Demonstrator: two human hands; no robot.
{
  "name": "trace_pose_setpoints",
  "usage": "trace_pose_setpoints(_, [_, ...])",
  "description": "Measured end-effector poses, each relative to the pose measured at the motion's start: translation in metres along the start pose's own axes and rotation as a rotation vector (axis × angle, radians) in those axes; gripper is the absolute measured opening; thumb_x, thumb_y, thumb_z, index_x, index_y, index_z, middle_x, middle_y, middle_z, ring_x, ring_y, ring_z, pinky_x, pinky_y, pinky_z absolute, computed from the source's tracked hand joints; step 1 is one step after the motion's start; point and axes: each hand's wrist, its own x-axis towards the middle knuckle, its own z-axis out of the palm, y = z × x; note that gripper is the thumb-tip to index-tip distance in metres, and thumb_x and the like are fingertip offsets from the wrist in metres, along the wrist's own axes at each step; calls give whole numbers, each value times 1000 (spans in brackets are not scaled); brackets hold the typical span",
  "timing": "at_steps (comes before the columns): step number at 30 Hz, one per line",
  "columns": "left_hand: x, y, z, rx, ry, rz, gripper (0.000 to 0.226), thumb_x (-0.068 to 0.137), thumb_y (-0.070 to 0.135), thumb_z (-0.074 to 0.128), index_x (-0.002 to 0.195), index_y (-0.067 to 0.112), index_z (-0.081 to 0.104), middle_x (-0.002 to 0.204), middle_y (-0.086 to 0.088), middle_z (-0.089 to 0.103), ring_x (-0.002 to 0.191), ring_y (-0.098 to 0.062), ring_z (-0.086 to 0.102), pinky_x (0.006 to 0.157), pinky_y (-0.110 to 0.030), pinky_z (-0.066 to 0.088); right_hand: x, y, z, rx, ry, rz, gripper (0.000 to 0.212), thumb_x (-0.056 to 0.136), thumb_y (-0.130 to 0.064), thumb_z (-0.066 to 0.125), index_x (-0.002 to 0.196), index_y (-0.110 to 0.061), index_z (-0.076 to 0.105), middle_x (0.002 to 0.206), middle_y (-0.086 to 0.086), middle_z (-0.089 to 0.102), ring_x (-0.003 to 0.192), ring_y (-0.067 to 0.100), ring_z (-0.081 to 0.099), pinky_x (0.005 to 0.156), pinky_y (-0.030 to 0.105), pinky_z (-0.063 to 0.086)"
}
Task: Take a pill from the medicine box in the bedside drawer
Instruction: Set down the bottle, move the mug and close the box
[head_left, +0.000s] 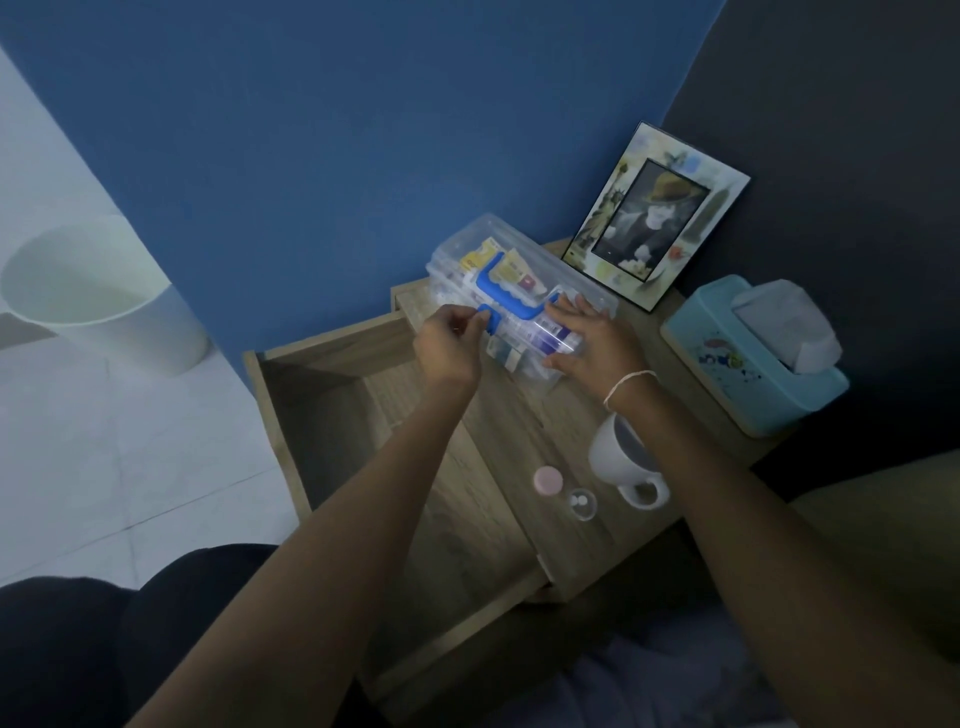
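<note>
Head view: clear medicine box sits on the far nightstand top beside the open drawer. Left hand pinches its blue latch; right hand lies flat, fingers spread, steadying the lid. Latch work is underway; next, the right latch probably needs handling.

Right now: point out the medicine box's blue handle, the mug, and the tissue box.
blue handle (506, 292): head view, on the middle of the grip bar atop the clear box.
mug (615, 451): head view, on the white outer wall below the rim.
tissue box (727, 358): head view, on the light blue top face.
</note>
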Motion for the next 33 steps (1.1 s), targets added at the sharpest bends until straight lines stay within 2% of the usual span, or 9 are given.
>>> trace_pose_setpoints(4, [4,5,6,0,42,-4,17,80,23,74,81,8,67,75,3,65,67,-7,57,51,-2,40,1,2,1,6,9,-7,73,75,-9,74,139,-12,40,153,9,31,145,21,19,120,46,14])
trace_pose_setpoints(9, [-1,0,7,-43,71,47,16,80,24,74,76,15,61,71,5,63,65,-5,56,56,-5,42,0,4,3,14,34,-18,73,74,-11,75,138,-14,41,152,8,34,145,20,21,120,46,16])
trace_pose_setpoints(12, [-8,-11,7,-16,72,47,4,82,14,71,81,13,67,83,-3,70,77,-14,63,67,-18,50,0,4,3,18,32,-11,73,74,-11,75,139,-15,41,152,7,34,145,20,21,120,44,15])
trace_pose_setpoints(15, [-23,-26,9,6,-14,17,13,82,12,70,92,4,68,92,-12,71,84,-22,65,79,-34,52,-1,3,3,50,29,-10,73,73,-9,76,138,-13,42,152,8,34,145,20,21,120,46,15])
trace_pose_setpoints(20, [-45,-16,26,66,58,165,36,90,12,61,126,7,57,115,-12,61,96,-17,60,85,-26,49,-1,4,2,33,25,-15,73,74,-10,75,139,-14,40,152,7,34,145,19,20,120,47,16])
trace_pose_setpoints(23, [-51,-11,29,96,43,231,47,92,5,53,138,6,45,130,-13,53,118,-18,53,99,-16,37,-1,5,2,37,27,-19,73,74,-10,75,138,-13,41,152,8,34,145,20,20,120,48,16])
trace_pose_setpoints(27, [-54,-20,26,165,-54,302,61,89,-6,45,147,5,28,154,-13,31,143,-20,30,114,-16,20,1,8,4,60,39,-22,73,73,-10,77,137,-13,43,151,9,36,144,20,22,120,48,15])
trace_pose_setpoints(30, [-52,-24,27,170,-141,300,72,88,-4,45,151,10,14,161,-9,13,145,-16,20,102,0,12,2,10,4,75,41,-22,73,72,-10,77,137,-13,44,150,8,38,144,19,23,120,47,17])
trace_pose_setpoints(33, [-52,-25,30,145,-176,267,79,87,-5,48,152,13,8,162,-7,10,139,-13,27,93,5,12,2,11,4,80,38,-25,72,72,-10,77,137,-14,44,149,8,39,144,19,23,120,46,17])
